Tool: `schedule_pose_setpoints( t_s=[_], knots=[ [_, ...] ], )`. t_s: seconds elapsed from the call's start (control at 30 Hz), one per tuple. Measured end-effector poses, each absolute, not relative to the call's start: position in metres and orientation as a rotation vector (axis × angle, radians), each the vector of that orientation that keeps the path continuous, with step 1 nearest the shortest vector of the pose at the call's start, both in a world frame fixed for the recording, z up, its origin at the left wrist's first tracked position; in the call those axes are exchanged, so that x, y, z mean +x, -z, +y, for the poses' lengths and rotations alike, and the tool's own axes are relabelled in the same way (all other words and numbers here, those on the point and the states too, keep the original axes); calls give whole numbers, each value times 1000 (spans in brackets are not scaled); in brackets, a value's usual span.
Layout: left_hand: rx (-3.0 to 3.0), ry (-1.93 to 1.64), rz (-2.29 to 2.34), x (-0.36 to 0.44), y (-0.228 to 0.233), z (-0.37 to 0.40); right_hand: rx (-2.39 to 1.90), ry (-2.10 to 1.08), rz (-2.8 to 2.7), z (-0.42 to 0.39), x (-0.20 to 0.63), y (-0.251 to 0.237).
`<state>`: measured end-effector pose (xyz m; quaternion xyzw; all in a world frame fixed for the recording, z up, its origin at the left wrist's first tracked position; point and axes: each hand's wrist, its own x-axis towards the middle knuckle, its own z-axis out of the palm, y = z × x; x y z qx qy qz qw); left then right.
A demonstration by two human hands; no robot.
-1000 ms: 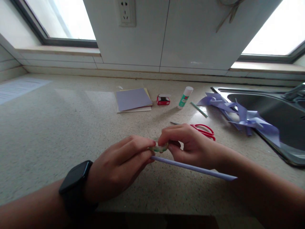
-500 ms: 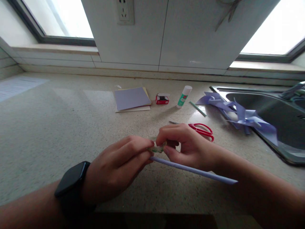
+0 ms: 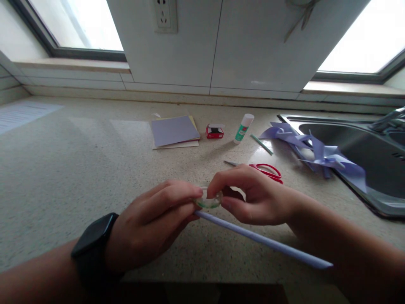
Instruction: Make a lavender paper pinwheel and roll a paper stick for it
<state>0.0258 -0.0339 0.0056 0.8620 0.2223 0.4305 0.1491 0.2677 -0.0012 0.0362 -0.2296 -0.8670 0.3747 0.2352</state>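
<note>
My left hand [image 3: 152,215] is closed, with one end of a thin lavender rolled-paper stick [image 3: 262,239] under its fingers; the stick slants down to the right beneath my other hand. Between both hands is a small clear roll of tape [image 3: 209,205] with a greenish edge. The left fingertips touch its left side, while my right hand [image 3: 256,194] pinches its right side, with the index finger bent over the ring. Whether a strip of tape is pulled off is too small to tell. Red-handled scissors [image 3: 268,169] lie just behind my right hand, partly covered by it.
On the speckled counter [image 3: 79,169] are stacked paper sheets [image 3: 174,131], a small red box [image 3: 214,131], a glue stick [image 3: 243,128] and a pale green strip [image 3: 261,145]. Lavender paper pinwheels [image 3: 325,156] overlap the rim of the sink [image 3: 373,156] at right. A printed sheet [image 3: 25,114] lies far left.
The tape roll has turned and shows more of its ring. The paper stick's free end has swung down and to the right. My right fingers have shifted slightly on the roll.
</note>
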Motion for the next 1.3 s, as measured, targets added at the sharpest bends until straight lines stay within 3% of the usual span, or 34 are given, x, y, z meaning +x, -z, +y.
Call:
schedule_pose_setpoints(
  t_s=[0.63,0.87,1.3],
  knots=[
    [2822,-1081,706,25,-1,-32,-827,-846,-2395,4,268,-29],
    [2629,-1054,907,29,-6,-38,-813,-840,-2399,2,267,-28],
    [2554,-1050,823,27,0,-35,-842,-811,-2271,-1,264,-31]
  ],
)
